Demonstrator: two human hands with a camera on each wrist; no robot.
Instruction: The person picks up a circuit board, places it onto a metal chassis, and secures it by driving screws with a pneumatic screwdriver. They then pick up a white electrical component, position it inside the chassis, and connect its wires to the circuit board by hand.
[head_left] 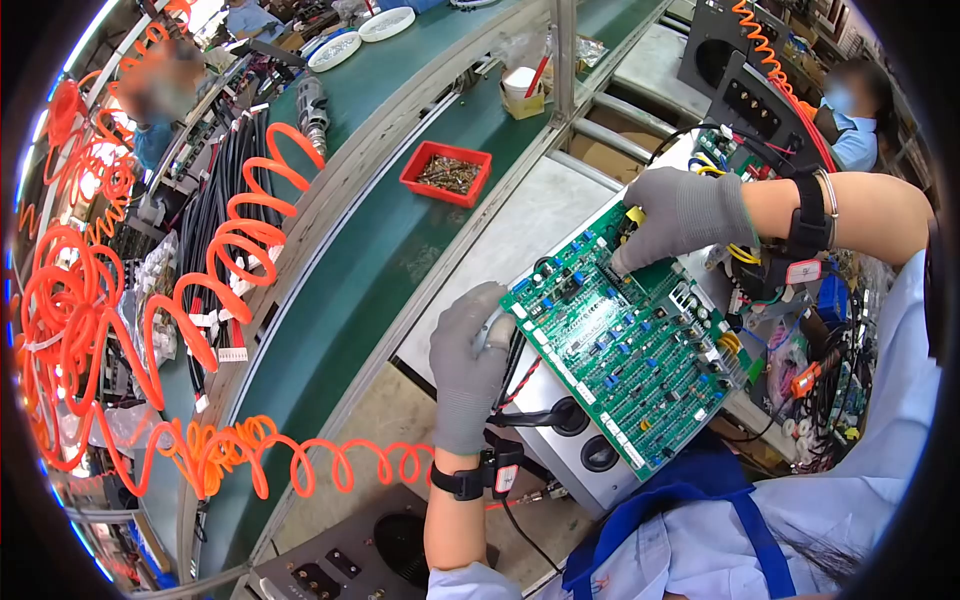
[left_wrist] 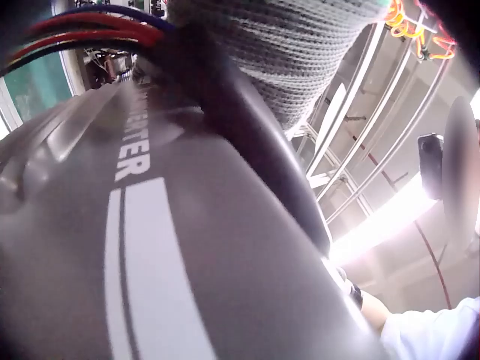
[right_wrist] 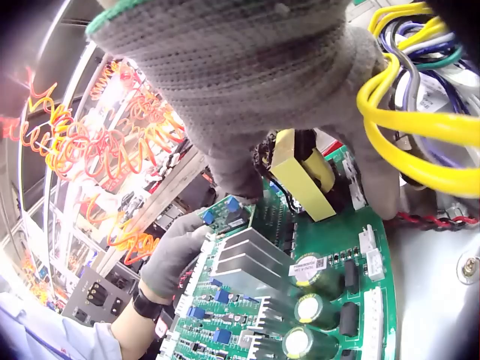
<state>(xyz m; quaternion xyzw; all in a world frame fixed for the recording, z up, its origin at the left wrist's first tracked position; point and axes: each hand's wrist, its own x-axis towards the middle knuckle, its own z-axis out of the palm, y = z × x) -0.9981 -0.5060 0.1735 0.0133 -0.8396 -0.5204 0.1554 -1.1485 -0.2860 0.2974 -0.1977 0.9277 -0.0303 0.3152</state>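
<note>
A green circuit board (head_left: pixel 600 335), packed with components, lies tilted over a silver metal case (head_left: pixel 550 445). My gloved left hand (head_left: pixel 468 355) grips the board's left corner, its thumb near the edge. At the far end, my gloved right hand (head_left: pixel 685 215) holds the board, with thumb and fingers on either side of a yellow transformer (right_wrist: pixel 300 180). Grey heat sinks (right_wrist: pixel 251 262) and round capacitors stand on the board in the right wrist view. A black sleeved cable (left_wrist: pixel 255 142) runs beside the left glove, over a case surface (left_wrist: pixel 232 255) with white lettering.
Yellow wires (right_wrist: pixel 420 127) loop beside the right hand. Left of the work, a red bin (head_left: pixel 447 172) of small metal parts sits on a green conveyor (head_left: pixel 345 270). Orange coiled hoses (head_left: pixel 235 250) hang at the left. Metal rollers (head_left: pixel 625 122) lie beyond, and another person (head_left: pixel 855 125) is at the right.
</note>
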